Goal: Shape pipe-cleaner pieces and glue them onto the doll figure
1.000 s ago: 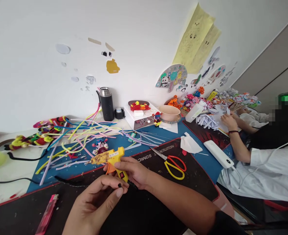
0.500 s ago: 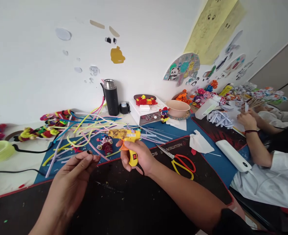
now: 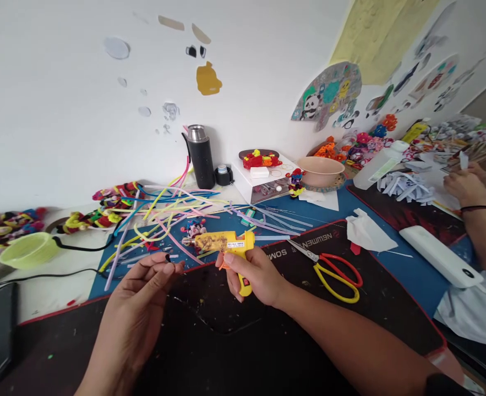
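Left hand (image 3: 137,305), lower left of centre: thumb and forefinger pressed together at the tips, with a small black piece (image 3: 168,257) pinched between them and poking up at the top. The remaining fingers curl inward behind; I cannot tell whether they touch anything.

Right hand (image 3: 265,276), just right of centre: I have it clamped around the grip of a yellow glue gun (image 3: 216,242). The thumb lies along the near side and fingertips wrap round the front of the grip by the orange trigger (image 3: 225,261). I cannot tell whether the trigger is pressed.

The glue gun sits mid-frame, roughly level, its nozzle (image 3: 187,241) toward the left. I note the nozzle near the black piece, above it and to the right, the two apart in the picture. A pale stick (image 3: 273,238) shows behind the gun's rear end; I cannot confirm it is seated there.

Surroundings: a small figure (image 3: 195,226) shows behind the nozzle, partly hidden. Scissors (image 3: 317,259) with red and yellow handles lie right of the right hand, blades apart, on a dark mat (image 3: 209,355). Coloured fuzzy strips (image 3: 121,246) lie tangled left of centre. Black flask (image 3: 202,162) upright near the wall. A co-worker's hand (image 3: 462,187) is at the right edge.
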{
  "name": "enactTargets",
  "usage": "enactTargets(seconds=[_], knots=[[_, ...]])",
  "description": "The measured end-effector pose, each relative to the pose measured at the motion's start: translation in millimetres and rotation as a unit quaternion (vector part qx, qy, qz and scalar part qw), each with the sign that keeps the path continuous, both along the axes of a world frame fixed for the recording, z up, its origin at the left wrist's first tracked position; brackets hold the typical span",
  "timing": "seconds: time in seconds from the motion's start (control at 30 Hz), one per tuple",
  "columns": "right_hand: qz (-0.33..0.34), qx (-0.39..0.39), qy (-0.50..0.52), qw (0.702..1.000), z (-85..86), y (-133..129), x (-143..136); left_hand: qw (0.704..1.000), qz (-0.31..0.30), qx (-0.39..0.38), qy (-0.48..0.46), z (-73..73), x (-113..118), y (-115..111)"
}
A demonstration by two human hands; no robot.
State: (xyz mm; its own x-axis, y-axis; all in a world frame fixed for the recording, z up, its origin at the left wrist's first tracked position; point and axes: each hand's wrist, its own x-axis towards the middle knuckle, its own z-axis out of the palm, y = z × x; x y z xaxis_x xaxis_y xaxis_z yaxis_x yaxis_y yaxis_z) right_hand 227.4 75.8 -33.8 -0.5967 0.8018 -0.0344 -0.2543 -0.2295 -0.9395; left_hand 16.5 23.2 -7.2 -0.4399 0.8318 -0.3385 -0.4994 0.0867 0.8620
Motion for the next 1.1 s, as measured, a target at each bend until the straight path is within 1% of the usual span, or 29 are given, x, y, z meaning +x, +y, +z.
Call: enactTargets(seconds=[0.3,0.5,0.83,1.1], knots=[[-0.007,0.016,-0.083,0.996,-6.7,-8.5,-1.5,1.000,-0.021,0.018,0.006,-8.1,-6.0,-2.5],[-0.001,0.040,-0.123,0.992,-0.8,-11.4,-1.5,0.999,-0.041,0.031,0.018,-13.0,-7.1,-1.7],[0.005,0.054,-0.149,0.987,5.6,-12.7,-1.5,0.998,-0.046,0.021,0.022,-12.1,-5.3,-2.0],[-0.001,0.048,-0.147,0.988,4.7,-12.6,-1.1,0.998,-0.052,0.022,0.025,-11.9,-6.7,-2.4]])
